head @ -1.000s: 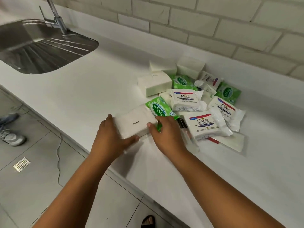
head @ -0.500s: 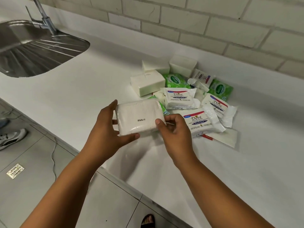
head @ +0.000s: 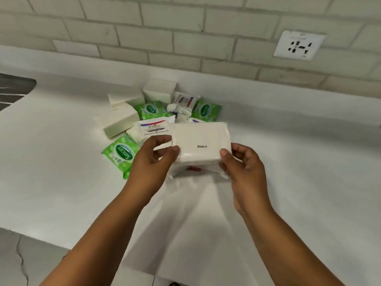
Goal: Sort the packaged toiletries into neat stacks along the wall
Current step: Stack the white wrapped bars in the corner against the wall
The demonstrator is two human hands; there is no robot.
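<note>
White tissue pack (head: 201,142): your left hand (head: 152,159) and right hand (head: 244,168) pinch its ends, holding it above the toiletry pile (head: 152,112).

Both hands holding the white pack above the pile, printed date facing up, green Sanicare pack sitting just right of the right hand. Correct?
Not quite. In the head view the nearest green Sanicare pack lies left of the left hand, not right of the right hand. The rest holds: both hands hold the white pack above the pile, date up.
</note>
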